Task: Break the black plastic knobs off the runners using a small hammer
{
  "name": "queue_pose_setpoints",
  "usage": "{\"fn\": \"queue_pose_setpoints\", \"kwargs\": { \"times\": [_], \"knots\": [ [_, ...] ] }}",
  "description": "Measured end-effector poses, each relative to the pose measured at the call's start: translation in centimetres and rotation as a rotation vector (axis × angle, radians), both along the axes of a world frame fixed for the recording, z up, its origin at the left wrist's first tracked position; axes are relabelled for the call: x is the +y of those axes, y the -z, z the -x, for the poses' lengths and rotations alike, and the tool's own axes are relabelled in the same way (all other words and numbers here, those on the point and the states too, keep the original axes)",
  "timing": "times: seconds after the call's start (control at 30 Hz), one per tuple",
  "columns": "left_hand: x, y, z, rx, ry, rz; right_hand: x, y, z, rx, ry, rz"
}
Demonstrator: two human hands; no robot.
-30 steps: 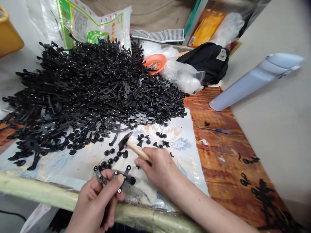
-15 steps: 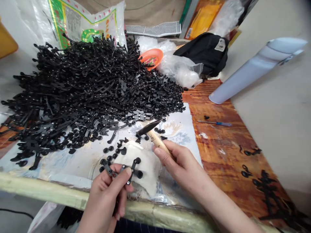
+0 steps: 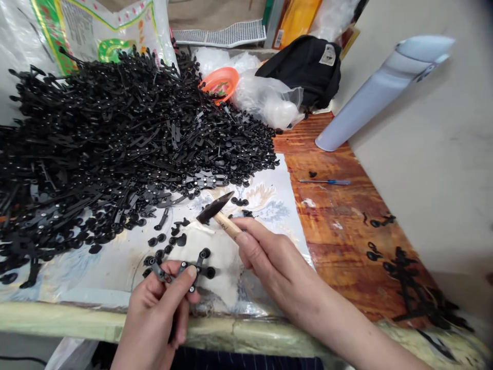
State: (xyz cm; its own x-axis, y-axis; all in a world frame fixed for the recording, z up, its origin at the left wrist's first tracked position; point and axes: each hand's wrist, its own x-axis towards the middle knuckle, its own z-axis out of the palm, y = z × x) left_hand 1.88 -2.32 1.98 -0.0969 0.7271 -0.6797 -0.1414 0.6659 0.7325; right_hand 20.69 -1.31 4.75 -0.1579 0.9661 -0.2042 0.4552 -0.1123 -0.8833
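Note:
My left hand (image 3: 165, 303) pinches a jointed black plastic linkage (image 3: 198, 267) with round ends and shiny rivets, near the table's front edge. Under it lies a whitish pad (image 3: 221, 277). In my right hand (image 3: 269, 257) is a hammer (image 3: 227, 224) with a pale wooden handle and a dark head, gripped partway along the handle. The hammer head is raised up and beyond the linkage, apart from it. Loose small black round parts (image 3: 162, 239) lie just beyond my left hand.
A large heap of black plastic parts (image 3: 127, 128) covers the left and back. Behind it stand a printed bag (image 3: 111, 31), an orange dish (image 3: 227, 82) and a black bag (image 3: 304, 72). On the right are a screwdriver (image 3: 339, 182), a grey-white tube (image 3: 370, 103) and more black parts (image 3: 404, 282).
The view has shifted, so everything sits further left and slightly higher. My right hand has tilted the hammer a little and its fingers have moved up the handle. The left hand keeps its pinch.

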Motion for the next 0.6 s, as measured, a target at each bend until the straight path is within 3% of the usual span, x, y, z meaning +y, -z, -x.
{"fn": "queue_pose_setpoints", "kwargs": {
  "times": [0.27, 0.6],
  "knots": [
    [0.1, -0.6, -0.6, 0.012, -0.037, -0.012, -2.9, 0.5, -1.4, -0.153, -0.083, -0.183],
    [0.2, 0.1, 0.4, -0.055, -0.001, 0.024, -2.5, 1.5, -1.4, -0.125, -0.044, -0.118]
  ]
}}
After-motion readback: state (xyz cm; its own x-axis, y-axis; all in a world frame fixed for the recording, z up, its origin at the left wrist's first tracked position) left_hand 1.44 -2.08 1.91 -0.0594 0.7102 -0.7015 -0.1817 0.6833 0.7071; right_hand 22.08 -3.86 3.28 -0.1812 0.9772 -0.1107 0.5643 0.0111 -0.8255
